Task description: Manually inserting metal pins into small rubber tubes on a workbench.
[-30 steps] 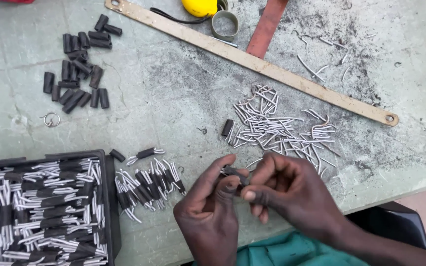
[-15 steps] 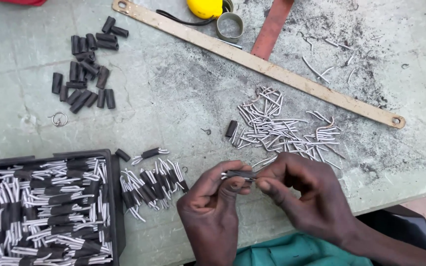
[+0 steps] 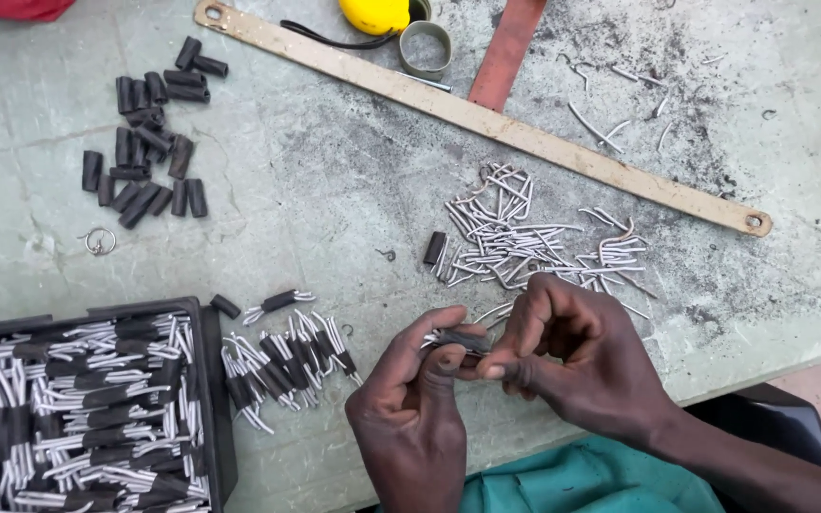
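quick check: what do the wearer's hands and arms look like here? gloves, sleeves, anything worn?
Both hands are bare: no gloves, rings or watch visible on the left hand or the right hand. The right forearm is uncovered as far as the frame's lower right edge, with no sleeve in view. The left wrist leaves the frame at the bottom edge. A teal garment shows below the hands.

From here I count two hands, left hand point(image 3: 410, 408) and right hand point(image 3: 572, 356), sharing one black sleeve point(image 3: 458, 339). Taking the long metal bar point(image 3: 486, 119) as my marker: one yellow tape measure point(image 3: 377, 13) above it, one black tray point(image 3: 211, 380) far below it, one small ring point(image 3: 99, 241) below its left end. About nineteen loose black sleeves point(image 3: 144, 142) lie below-left. The bent wires point(image 3: 525, 237) below it are too many to count.
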